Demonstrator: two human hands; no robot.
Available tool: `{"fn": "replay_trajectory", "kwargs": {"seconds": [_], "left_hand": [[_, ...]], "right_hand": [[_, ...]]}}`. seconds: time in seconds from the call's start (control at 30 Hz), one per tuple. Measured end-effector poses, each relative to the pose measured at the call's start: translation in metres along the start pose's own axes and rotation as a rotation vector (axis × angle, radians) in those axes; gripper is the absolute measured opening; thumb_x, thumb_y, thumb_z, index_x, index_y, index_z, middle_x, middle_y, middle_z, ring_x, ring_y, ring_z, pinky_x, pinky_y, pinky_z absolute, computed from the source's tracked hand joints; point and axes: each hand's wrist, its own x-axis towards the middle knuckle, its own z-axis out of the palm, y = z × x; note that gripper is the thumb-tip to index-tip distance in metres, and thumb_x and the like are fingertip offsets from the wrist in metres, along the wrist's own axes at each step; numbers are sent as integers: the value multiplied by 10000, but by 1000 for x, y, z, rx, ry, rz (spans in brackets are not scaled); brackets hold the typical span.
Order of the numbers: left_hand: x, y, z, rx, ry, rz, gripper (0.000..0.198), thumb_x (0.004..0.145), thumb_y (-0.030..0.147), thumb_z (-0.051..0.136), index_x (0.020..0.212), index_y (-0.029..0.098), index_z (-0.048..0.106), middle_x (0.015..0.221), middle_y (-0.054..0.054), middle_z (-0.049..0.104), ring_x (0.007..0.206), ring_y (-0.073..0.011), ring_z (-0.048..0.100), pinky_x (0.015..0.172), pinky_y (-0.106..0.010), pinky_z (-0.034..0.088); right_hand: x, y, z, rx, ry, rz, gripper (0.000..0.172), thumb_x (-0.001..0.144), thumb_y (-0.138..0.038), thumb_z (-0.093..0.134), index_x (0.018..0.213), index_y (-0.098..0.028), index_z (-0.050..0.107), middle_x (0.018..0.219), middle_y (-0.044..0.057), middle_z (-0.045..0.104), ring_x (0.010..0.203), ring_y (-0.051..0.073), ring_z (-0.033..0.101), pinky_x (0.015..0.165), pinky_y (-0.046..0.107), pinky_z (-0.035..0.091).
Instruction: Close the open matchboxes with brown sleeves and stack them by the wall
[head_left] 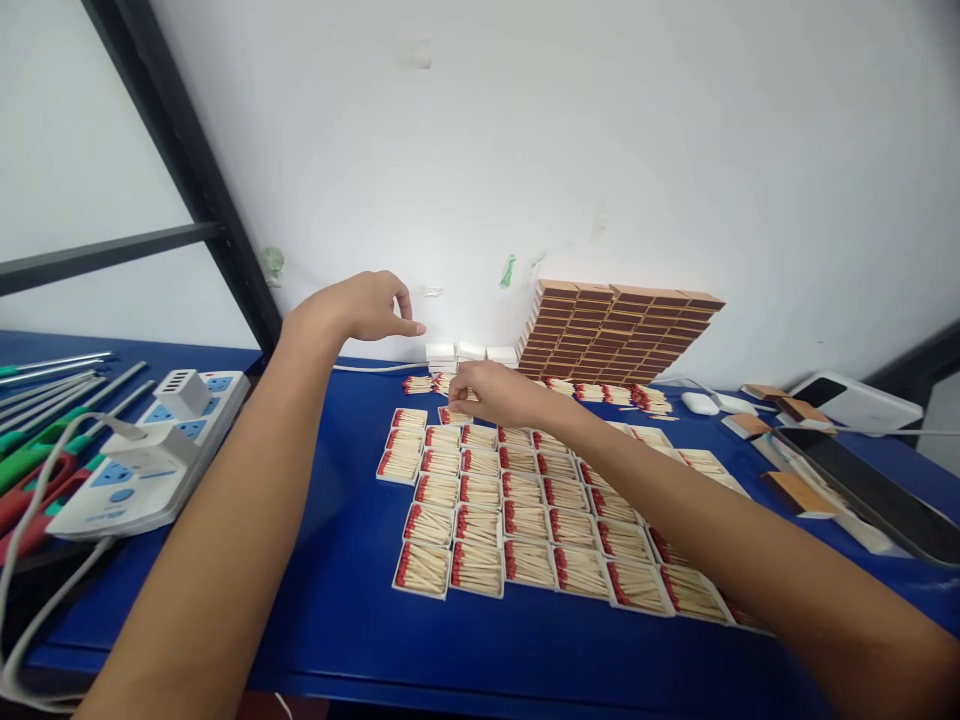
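My left hand (379, 305) hovers near the wall, thumb stretched out and apart from the bent fingers, with nothing between them. Below and to its right are white empty-looking matchbox trays (441, 352), stacked by the wall. My right hand (491, 392) is bent down with its fingertips together at a small tray of matches (454, 417) in the back row. Whether those fingertips hold any matches is hidden. Rows of filled matchbox trays (477, 522) with red-headed matches cover the middle of the blue table (337, 600). Loose matches (559, 386) lie in piles behind them.
A tall stack of brown matchbox sleeves (611, 335) leans at the wall. On the left are a power strip (150, 460) with plugs and cables, and tools with coloured handles (45, 460). To the right lie a dark phone (862, 490), a white power bank (855, 400) and several loose matchboxes (799, 494).
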Motion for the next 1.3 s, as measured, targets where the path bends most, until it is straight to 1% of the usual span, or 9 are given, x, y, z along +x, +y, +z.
{"fn": "replay_trajectory", "kwargs": {"seconds": [0.2,0.33,0.5,0.6,0.77,0.93,1.13,1.23,1.3], "left_hand": [[1,-1,-1,-1,-7,6,600,784,720,710,1152,252,776,1229,-100,745,1029,-301,698,856,-368,488],[0,0,-1,3,-7,9,605,793,723,702,1163,249,770,1241,-102,741,1030,-294,695,856,-362,488],[0,0,-1,5,1,13,559,809,685,714,1154,248,765,1246,-95,735,1000,-279,696,817,-350,488],[0,0,-1,8,-2,12,529,819,665,713,1149,254,763,1257,-91,732,996,-275,694,798,-344,485],[-1,-1,-1,4,-2,6,548,800,682,721,1144,259,769,1249,-91,741,1004,-281,696,802,-340,487],[0,-2,-1,4,6,20,516,802,667,719,1124,268,777,1240,-87,737,992,-279,700,799,-348,490],[2,-4,-1,-3,-15,17,565,780,687,728,1154,267,773,1239,-98,743,1012,-294,703,816,-352,501],[5,-7,3,-3,-75,-5,585,725,656,788,1172,278,764,1238,-93,754,978,-287,716,799,-347,510],[8,-8,8,-14,-146,-34,616,670,635,836,1174,288,763,1244,-90,760,938,-278,726,788,-344,519]], "right_hand": [[-7,-1,-1,-35,-34,-73,231,1013,-266,606,1021,-185,822,1019,110,774,926,239,666,796,364,479],[-9,0,2,-95,-63,-74,271,1029,-341,623,1144,-168,797,1140,136,761,1028,264,670,841,379,491],[-2,1,11,-144,-49,-64,282,1031,-318,639,1207,-134,759,1197,156,748,1073,276,667,876,389,494],[5,-1,14,-152,-32,-56,265,1043,-326,625,1173,-136,758,1168,152,750,1060,269,669,864,371,486],[15,-4,13,-199,20,-38,299,1079,-351,552,993,-146,752,1063,145,746,992,255,661,813,354,455],[20,3,13,-232,75,95,315,1075,-342,544,897,-171,739,1039,129,744,943,247,669,739,340,427],[15,5,13,-280,151,125,309,1060,-411,575,1183,-168,723,1214,138,702,987,257,681,741,339,452],[11,1,12,-315,98,92,401,985,-446,700,1284,-179,679,1278,146,673,1035,282,680,760,347,474],[10,-1,12,-331,80,81,410,976,-409,719,1312,-184,651,1289,148,665,1041,286,679,771,350,480]]}}
